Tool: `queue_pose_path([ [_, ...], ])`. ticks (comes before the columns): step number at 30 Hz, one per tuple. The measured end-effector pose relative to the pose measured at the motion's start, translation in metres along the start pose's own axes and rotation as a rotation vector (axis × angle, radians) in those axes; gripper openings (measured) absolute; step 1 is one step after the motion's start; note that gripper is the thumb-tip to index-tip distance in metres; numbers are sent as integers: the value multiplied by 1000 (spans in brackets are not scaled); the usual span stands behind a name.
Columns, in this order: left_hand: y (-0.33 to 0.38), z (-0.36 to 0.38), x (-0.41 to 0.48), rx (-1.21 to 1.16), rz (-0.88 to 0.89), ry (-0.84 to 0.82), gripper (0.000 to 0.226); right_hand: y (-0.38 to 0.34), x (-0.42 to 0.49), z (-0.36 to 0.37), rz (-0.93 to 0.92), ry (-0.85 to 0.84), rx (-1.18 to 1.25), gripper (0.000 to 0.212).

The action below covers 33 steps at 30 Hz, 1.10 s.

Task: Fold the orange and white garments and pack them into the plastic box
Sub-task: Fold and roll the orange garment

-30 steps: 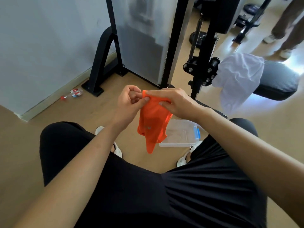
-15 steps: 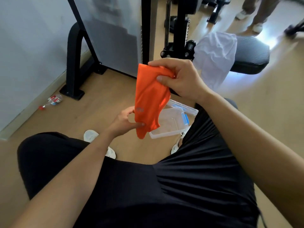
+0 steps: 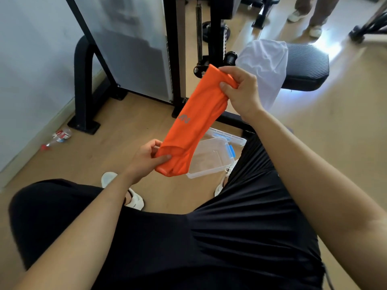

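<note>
Out at nine o'clock a crumpled clear bottle (image 3: 61, 135) with a red-and-white label lies on the pale wood-grain floor (image 3: 117, 126), close to the wall. Toward eleven o'clock stands the black tubular frame (image 3: 82, 80) of a gym machine, a frosted grey panel (image 3: 134, 49) beside it.

My left hand (image 3: 146, 162) pinches the lower end of the orange garment (image 3: 194, 122), thumb on top and fingers curled under the hem. The cloth is thin, smooth and faintly shiny, gathered into a long narrow band with a small grey logo at mid-length. It runs taut on a slant from seven o'clock up to one o'clock.

Behind its lower end, down on the floor, sits the plastic box (image 3: 211, 158). It is clear, shallow and rectangular, with blue latches, and a clear lid (image 3: 226, 136) lies at its far edge.

My right hand (image 3: 243, 91) clutches the bunched upper end, fingers wrapped over it. At one o'clock from that hand the white garment (image 3: 266, 63), sheer and rumpled, drapes over a ribbed black bench pad (image 3: 305, 65). My pleated black shorts (image 3: 230, 237) fill six o'clock.
</note>
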<state>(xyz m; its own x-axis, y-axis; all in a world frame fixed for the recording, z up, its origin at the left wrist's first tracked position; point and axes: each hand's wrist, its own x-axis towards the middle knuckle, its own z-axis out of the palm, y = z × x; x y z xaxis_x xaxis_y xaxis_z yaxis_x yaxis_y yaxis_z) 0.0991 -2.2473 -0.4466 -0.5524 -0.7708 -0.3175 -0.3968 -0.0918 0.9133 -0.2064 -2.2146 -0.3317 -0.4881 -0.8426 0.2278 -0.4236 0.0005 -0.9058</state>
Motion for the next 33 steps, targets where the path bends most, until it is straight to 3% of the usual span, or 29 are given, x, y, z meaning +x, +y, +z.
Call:
queue_pose_path([
  [4,3,-11,-7,-94,-21,-8,31,43,4,5,218,37,-49,37],
  [11,4,-26,-12,-367,-151,72,40,109,-27,26,514,-42,-72,39],
  [18,0,-26,-2,-410,-325,263,15,106,-34,40,425,-108,-146,41],
  [25,3,-18,0,-400,-347,296,35,86,-47,60,252,-170,-99,43],
  [33,8,-1,4,-383,-260,220,31,51,-86,95,10,-338,-95,45],
])
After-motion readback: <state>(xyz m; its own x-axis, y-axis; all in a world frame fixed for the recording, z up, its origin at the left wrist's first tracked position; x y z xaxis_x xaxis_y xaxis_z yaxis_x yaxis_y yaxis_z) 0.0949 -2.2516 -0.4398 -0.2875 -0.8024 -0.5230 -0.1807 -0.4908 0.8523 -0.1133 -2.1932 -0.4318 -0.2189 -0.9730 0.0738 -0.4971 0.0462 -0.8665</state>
